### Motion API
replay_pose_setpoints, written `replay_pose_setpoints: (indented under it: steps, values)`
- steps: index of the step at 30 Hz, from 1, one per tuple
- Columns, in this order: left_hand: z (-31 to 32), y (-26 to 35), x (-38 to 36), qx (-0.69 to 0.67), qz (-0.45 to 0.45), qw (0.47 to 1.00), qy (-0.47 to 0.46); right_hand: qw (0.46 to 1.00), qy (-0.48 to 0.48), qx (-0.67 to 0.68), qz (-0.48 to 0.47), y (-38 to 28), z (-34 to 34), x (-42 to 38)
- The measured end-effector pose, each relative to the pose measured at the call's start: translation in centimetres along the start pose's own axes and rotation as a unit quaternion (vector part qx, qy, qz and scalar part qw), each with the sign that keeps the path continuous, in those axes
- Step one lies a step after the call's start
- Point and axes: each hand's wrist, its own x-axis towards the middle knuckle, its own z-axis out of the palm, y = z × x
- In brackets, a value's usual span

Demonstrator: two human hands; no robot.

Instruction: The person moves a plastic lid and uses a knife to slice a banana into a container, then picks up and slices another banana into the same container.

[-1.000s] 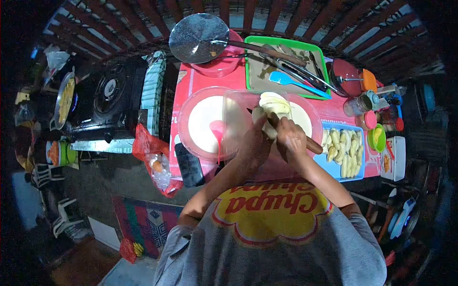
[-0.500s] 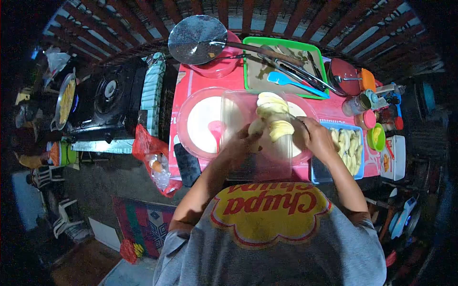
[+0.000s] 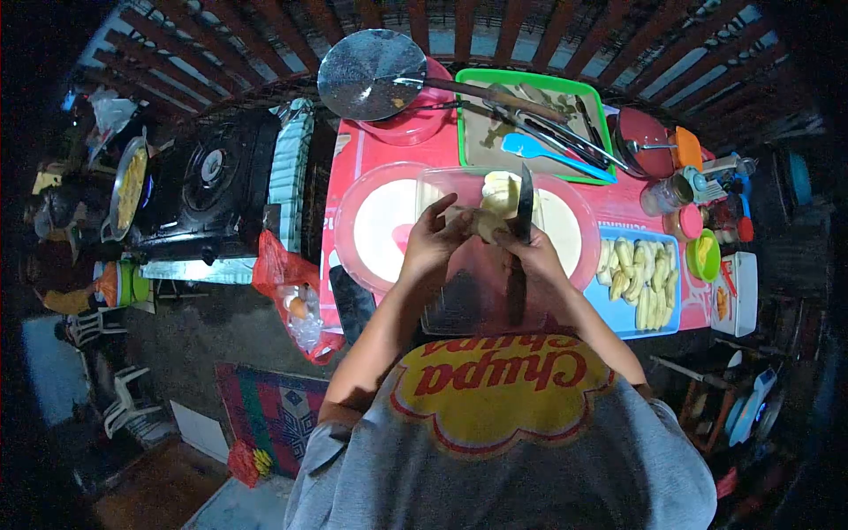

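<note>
My left hand is closed around a peeled banana, its index finger raised. In my right hand is a knife, blade pointing up and away from me, and the thumb of that hand touches the banana's end. Both hands are over a clear plastic container. Pale banana slices lie at its far end, just beyond my fingers. To the right, a blue tray holds several peeled bananas.
Bowls of white batter flank the container: a left bowl and a right bowl. Behind are a pan and a green-rimmed tray with utensils. A black stove stands left; jars stand right.
The fanned banana slices between my hands are now in the container. My hands have come together on a banana, with the knife blade raised. The blue tray shows more fully.
</note>
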Motion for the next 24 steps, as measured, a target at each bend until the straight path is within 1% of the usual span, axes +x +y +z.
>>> replay_pose_setpoints:
  steps: [1,3,4,6,7,8,10,12,14,15,17,18,19,20,21,23,24]
  values:
    - [0.1,0.0,0.0,0.000,0.001,1.000,0.001,0.998,0.016,0.040,0.046,0.2,0.1,0.1]
    - [0.2,0.1,-0.2,-0.045,0.008,0.999,0.028,0.992,0.031,0.079,0.094,0.2,0.5,0.2]
    - [0.1,-0.1,-0.2,-0.046,0.008,0.998,0.030,0.991,0.037,0.079,0.102,-0.2,0.8,0.2]
    - [-0.2,-0.3,0.1,-0.033,0.008,0.999,0.040,0.990,0.042,0.079,0.108,-0.1,0.7,0.6]
    - [-0.2,-0.2,0.0,-0.033,0.009,0.999,0.040,0.991,0.027,0.080,0.105,0.5,0.1,1.0]
    - [-0.2,0.0,-0.1,-0.042,0.006,0.999,0.030,0.991,0.012,0.082,0.101,0.8,-0.1,1.3]
    - [-0.3,0.7,-0.3,-0.050,0.003,0.999,0.019,0.991,0.016,0.079,0.107,-0.4,0.5,1.0]
    - [-0.8,1.4,-0.2,-0.066,-0.058,0.996,0.025,0.990,0.023,0.075,0.113,-0.7,0.6,0.8]
    - [-1.0,1.5,0.0,-0.044,-0.061,0.997,0.026,0.998,-0.024,-0.012,0.049,-0.5,0.4,0.9]
    - [-1.0,1.5,0.0,-0.023,-0.065,0.997,0.028,0.998,-0.023,-0.012,0.049,-0.3,0.2,1.0]
    - [-1.1,1.1,0.1,0.001,-0.051,0.998,0.026,0.995,-0.001,0.001,0.097,0.0,-0.1,1.1]
    - [-1.1,0.9,0.1,0.025,-0.036,0.999,0.025,0.995,0.000,0.001,0.097,-0.1,-0.1,1.0]
    - [-1.2,0.8,0.1,0.025,-0.036,0.999,0.025,0.993,-0.002,0.013,0.119,-0.3,0.0,1.0]
    - [-1.2,0.8,0.2,0.005,-0.042,0.999,0.025,0.990,-0.004,0.026,0.140,-0.5,0.0,1.0]
    - [-1.3,0.7,0.2,-0.016,-0.047,0.998,0.025,0.990,-0.004,0.025,0.139,-0.2,-0.2,1.2]
    - [-1.6,0.4,0.4,-0.034,-0.043,0.998,0.018,0.986,-0.010,0.094,0.139,1.0,-0.9,1.7]
    - [-1.8,0.3,0.4,-0.052,-0.039,0.998,0.012,0.986,-0.010,0.093,0.139,1.1,-1.0,2.0]
